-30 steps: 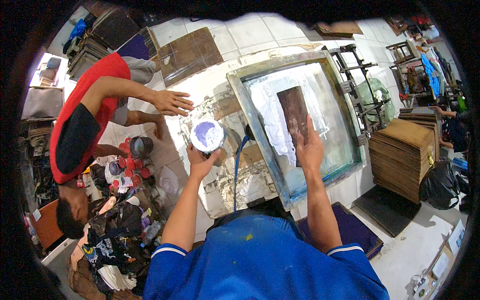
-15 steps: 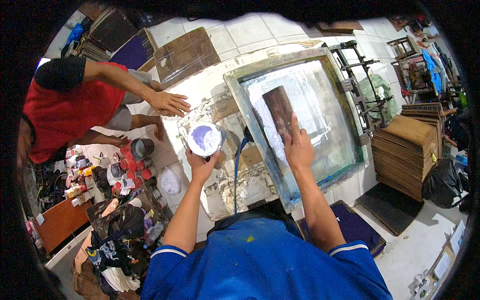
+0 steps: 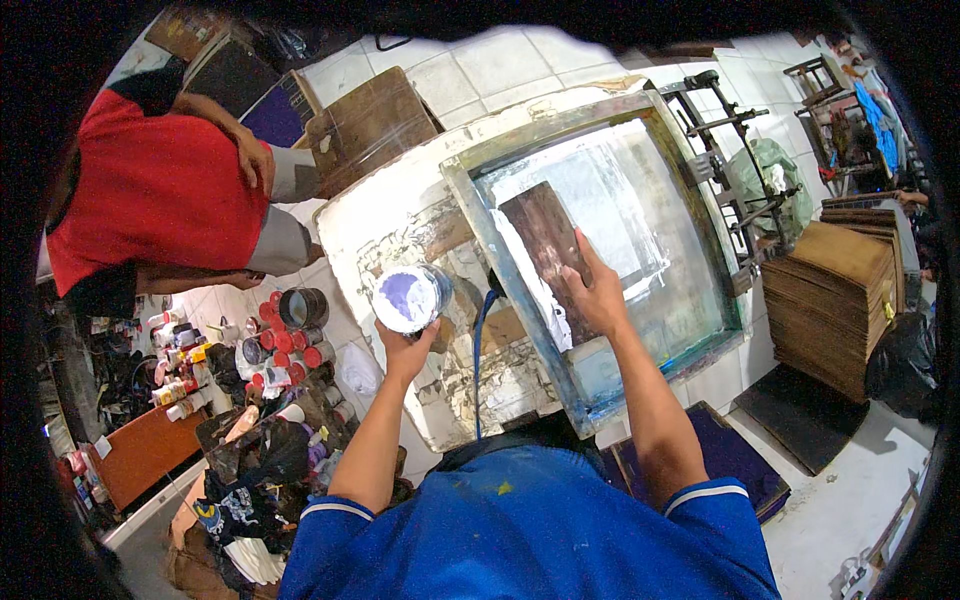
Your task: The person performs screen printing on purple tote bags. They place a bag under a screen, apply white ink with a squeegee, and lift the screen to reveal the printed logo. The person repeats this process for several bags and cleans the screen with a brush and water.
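Observation:
My left hand (image 3: pixel 407 350) is closed round a round tub (image 3: pixel 407 300), whose top shows white ink and a purple patch. It keeps the tub at the left part of the worn white table (image 3: pixel 372 225). My right hand (image 3: pixel 600 298) grips a dark brown wooden squeegee (image 3: pixel 540 228), thumb on its near face and fingers at its right edge. The squeegee rests inside a screen-printing frame (image 3: pixel 468 205), over the pale mesh (image 3: pixel 683 230). White ink (image 3: pixel 535 290) lies along the squeegee's left side. The squeegee's lower edge is hidden.
A person in a red shirt (image 3: pixel 170 190) stands at the left. Metal clamps (image 3: pixel 715 170) hold the frame's far right side. A blue cord (image 3: pixel 480 350) runs off the table's near edge. Jars (image 3: pixel 290 345) crowd the left floor; stacked brown boards (image 3: pixel 830 310) stand right.
The squeegee has shifted left and slightly nearer, and its face is turned more to view. My right index finger and thumb have spread. The other person's hand has withdrawn from over the table.

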`<act>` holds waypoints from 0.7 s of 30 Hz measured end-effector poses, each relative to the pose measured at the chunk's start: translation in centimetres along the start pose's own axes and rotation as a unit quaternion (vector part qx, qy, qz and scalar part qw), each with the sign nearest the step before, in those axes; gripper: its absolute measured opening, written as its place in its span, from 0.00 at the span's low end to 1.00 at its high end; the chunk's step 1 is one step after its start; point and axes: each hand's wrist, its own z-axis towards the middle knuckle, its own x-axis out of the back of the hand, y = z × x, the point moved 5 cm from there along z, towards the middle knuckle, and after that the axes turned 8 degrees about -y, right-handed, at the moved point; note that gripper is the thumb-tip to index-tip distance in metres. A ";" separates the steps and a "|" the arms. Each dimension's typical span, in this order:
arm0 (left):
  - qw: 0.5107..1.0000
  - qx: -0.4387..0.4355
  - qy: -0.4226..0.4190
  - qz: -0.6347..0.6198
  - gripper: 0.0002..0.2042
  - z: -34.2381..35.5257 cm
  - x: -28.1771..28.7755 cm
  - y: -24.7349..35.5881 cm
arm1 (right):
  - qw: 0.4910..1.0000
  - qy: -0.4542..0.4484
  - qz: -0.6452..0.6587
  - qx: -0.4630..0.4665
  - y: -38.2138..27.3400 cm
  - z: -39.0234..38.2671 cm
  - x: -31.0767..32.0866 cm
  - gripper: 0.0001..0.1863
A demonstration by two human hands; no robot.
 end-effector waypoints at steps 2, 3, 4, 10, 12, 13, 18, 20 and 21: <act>1.000 0.005 -0.011 0.008 0.46 0.3 -0.2 -0.3 | 0.998 -0.016 0.058 0.025 0.3 0.4 0.6 0.38; 0.999 0.035 -0.016 0.017 0.47 0.4 -0.3 -0.8 | 0.994 -0.031 0.096 0.029 0.5 0.6 0.9 0.38; 0.999 0.030 -0.022 -0.032 0.48 0.4 -0.4 -1.0 | 0.989 -0.045 0.135 0.034 0.6 0.7 1.3 0.37; 0.998 -0.005 -0.032 0.053 0.44 0.2 -0.4 -2.0 | 0.989 0.088 0.098 0.060 0.7 1.3 5.8 0.37; 0.995 -0.036 -0.043 0.088 0.43 0.3 -0.6 -2.0 | 0.993 0.107 0.019 0.051 0.1 1.7 6.0 0.37; 0.992 -0.038 -0.044 0.108 0.42 0.2 -0.7 -2.1 | 0.995 0.097 -0.014 0.035 -0.1 2.0 5.6 0.38; 0.957 -0.027 -0.032 0.288 0.44 -1.7 -0.6 -1.6 | 0.986 0.119 -0.117 -0.004 -1.9 3.0 3.7 0.39; 0.939 -0.040 -0.033 0.340 0.46 -2.4 -0.5 -1.0 | 0.974 0.117 -0.195 -0.018 -2.8 3.5 2.9 0.39; 0.933 -0.032 -0.047 0.355 0.47 -2.4 -0.5 -1.0 | 0.965 0.114 -0.234 -0.023 -3.2 3.6 2.5 0.39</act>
